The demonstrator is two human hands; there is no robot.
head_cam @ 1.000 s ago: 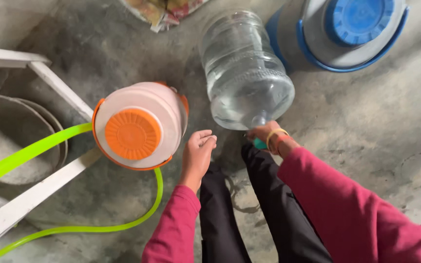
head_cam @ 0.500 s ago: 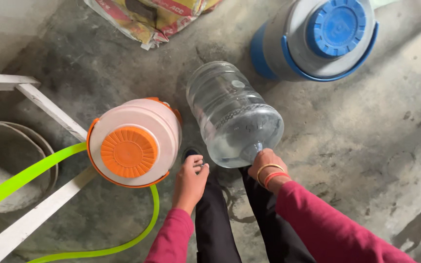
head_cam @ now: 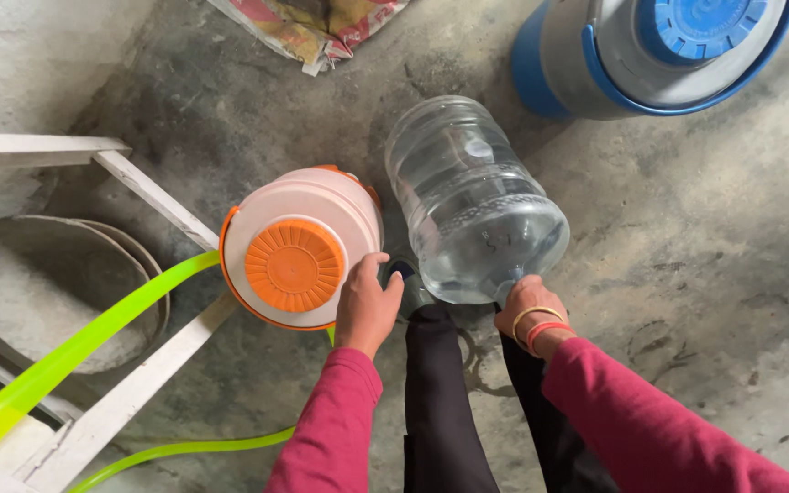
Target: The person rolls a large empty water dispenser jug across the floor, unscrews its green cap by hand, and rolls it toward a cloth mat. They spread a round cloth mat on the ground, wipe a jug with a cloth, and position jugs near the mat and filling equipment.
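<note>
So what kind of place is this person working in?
Probably a rough utility or storage corner, perhaps at a home or building site: bare stained concrete floor, a crumpled sack, a green hose, and a big clear water jug beside two lidded containers.

A clear water jug [head_cam: 472, 205] lies tilted on the concrete floor [head_cam: 687, 237], neck toward the person, a little water pooled inside. Just beside it stands a white jug [head_cam: 299, 246] with an orange ribbed lid [head_cam: 294, 266], upright.
</note>
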